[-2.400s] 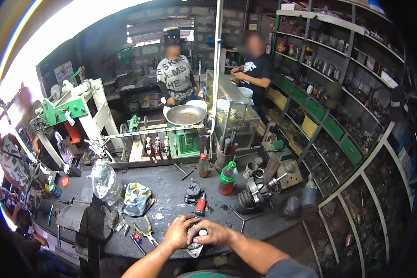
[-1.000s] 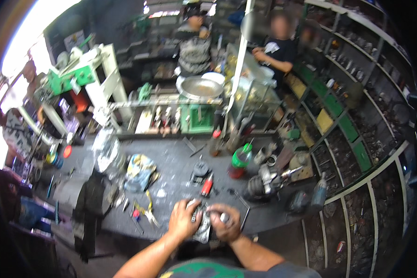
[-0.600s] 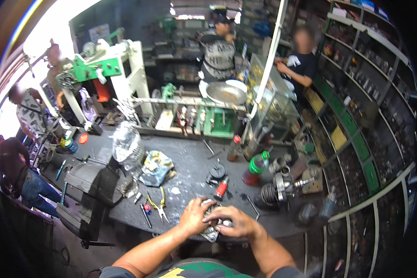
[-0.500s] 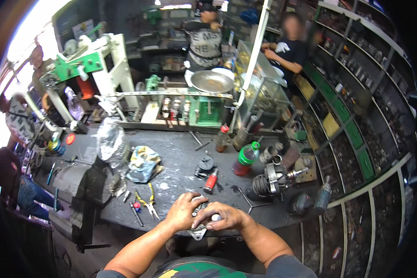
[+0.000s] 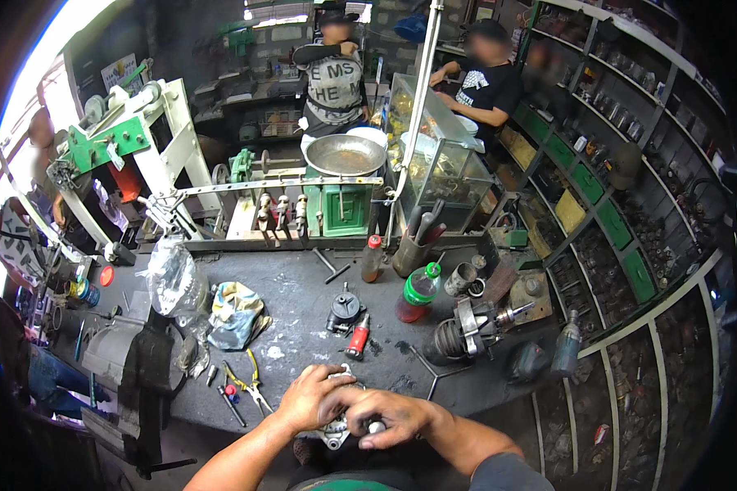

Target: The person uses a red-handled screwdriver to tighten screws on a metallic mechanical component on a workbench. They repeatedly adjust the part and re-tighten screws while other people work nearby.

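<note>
A grey metal casting with holes in its flange [image 5: 336, 435] is at the bench's near edge, mostly hidden under my hands. My left hand [image 5: 309, 399] is wrapped over its left side, gripping it. My right hand [image 5: 389, 416] is closed just above the casting's right side, around a small tool or rod whose pale round end [image 5: 376, 427] shows between thumb and fingers. The rest of that piece is hidden. Beyond my hands lie a red-bodied small tool [image 5: 357, 339] and a dark round metal part [image 5: 345, 308]. Yellow-handled pliers [image 5: 251, 380] lie left of my hands.
A bench vise [image 5: 131, 352] stands at left, near a crumpled rag [image 5: 237, 316]. At right are a three-armed wrench [image 5: 435, 375], a bottle of red liquid [image 5: 420, 293] and a motor-like assembly [image 5: 465, 331]. A metal basin [image 5: 345, 155] sits behind. Two people stand across the bench; others are at far left.
The view has shifted, so bench items appear further left. My hands stay on the casting at the near edge; the right hand has turned slightly, its fingers still curled round the pale-ended piece.
</note>
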Tool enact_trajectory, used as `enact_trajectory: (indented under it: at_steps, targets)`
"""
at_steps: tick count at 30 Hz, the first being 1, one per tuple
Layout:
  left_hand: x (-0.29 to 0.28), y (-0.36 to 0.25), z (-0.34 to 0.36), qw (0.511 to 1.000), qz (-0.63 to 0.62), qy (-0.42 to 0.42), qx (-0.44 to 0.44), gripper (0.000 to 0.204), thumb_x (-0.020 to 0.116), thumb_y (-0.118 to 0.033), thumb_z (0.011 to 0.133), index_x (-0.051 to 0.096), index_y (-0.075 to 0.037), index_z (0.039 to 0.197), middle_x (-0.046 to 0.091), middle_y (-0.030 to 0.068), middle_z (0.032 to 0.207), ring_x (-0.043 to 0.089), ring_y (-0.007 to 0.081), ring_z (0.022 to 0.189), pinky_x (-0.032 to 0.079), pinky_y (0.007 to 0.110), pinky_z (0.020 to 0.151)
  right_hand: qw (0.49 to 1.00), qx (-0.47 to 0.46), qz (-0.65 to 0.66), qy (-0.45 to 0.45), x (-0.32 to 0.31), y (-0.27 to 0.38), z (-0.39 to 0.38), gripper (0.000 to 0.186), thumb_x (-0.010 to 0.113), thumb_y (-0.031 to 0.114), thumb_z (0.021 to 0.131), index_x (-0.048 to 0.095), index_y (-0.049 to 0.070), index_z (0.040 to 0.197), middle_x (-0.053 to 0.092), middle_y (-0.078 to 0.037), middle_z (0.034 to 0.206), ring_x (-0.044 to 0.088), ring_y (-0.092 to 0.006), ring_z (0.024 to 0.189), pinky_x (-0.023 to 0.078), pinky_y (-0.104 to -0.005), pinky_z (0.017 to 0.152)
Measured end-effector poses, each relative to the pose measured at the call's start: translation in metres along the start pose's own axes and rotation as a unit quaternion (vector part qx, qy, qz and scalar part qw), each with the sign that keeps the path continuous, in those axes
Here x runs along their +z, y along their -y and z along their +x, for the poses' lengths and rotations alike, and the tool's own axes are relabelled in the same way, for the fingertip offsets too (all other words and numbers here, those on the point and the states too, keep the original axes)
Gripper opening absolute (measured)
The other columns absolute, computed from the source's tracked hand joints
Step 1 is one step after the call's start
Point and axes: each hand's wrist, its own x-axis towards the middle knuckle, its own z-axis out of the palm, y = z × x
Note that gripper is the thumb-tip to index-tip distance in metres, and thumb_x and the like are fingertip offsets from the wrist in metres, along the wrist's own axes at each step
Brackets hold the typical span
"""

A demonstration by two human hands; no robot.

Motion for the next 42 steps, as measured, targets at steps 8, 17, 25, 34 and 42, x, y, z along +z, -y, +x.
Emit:
enact_trajectory:
  at_steps: [8, 17, 25, 34, 42]
  targets:
    - [0.010, -0.006, 0.001, 0.999, -0.036, -0.034, -0.016, 0.042, 0.088, -0.036, 0.094, 0.083, -0.026, 0.134, 0.073, 0.0064, 0.140, 0.070, 0.0336, 0.128, 0.059, 0.048, 0.109, 0.997, -0.020, -0.052, -0.053, 0.044, -0.036, -0.022, 0.025, 0.081, 0.023, 0.096, 0.065, 0.007, 0.085, 0.060, -0.011, 0.073, 0.062, -0.0338, 0.065, 0.050, -0.0451, 0.064]
    - [0.018, -0.017, -0.001, 0.993, -0.065, -0.089, -0.052, 0.046, 0.092, -0.025, 0.086, 0.081, -0.018, 0.130, 0.073, 0.0092, 0.137, 0.071, 0.0361, 0.126, 0.059, 0.050, 0.107, 0.975, -0.055, -0.086, -0.200, 0.054, -0.009, -0.021, 0.027, 0.084, 0.028, 0.088, 0.065, 0.012, 0.076, 0.065, -0.007, 0.074, 0.065, -0.0339, 0.065, 0.048, -0.0437, 0.060]
    - [0.022, -0.019, -0.002, 0.988, -0.043, -0.118, -0.085, 0.051, 0.093, -0.026, 0.084, 0.079, -0.015, 0.132, 0.072, 0.0122, 0.138, 0.068, 0.0375, 0.128, 0.058, 0.050, 0.108, 0.857, -0.147, -0.183, -0.458, 0.091, -0.037, -0.021, 0.024, 0.079, 0.022, 0.094, 0.065, 0.004, 0.090, 0.063, -0.012, 0.074, 0.062, -0.0314, 0.060, 0.052, -0.0432, 0.061]
    - [-0.002, 0.002, 0.009, 0.997, -0.080, -0.003, -0.004, 0.051, 0.089, -0.031, 0.090, 0.077, -0.019, 0.139, 0.069, 0.0082, 0.146, 0.065, 0.0366, 0.134, 0.056, 0.050, 0.114, 0.987, -0.058, 0.118, 0.093, 0.001, -0.014, 0.008, 0.018, 0.080, 0.016, 0.095, 0.066, 0.006, 0.090, 0.071, -0.011, 0.093, 0.070, -0.0387, 0.095, 0.055, -0.0512, 0.089]
    - [0.005, -0.006, 0.005, 0.996, -0.083, -0.037, 0.005, 0.047, 0.090, -0.028, 0.090, 0.079, -0.017, 0.135, 0.072, 0.0092, 0.141, 0.069, 0.0340, 0.130, 0.059, 0.048, 0.110, 0.997, -0.046, -0.046, -0.048, 0.046, -0.010, -0.012, 0.029, 0.086, 0.027, 0.084, 0.062, 0.016, 0.073, 0.058, -0.005, 0.069, 0.062, -0.0326, 0.061, 0.049, -0.0470, 0.059]
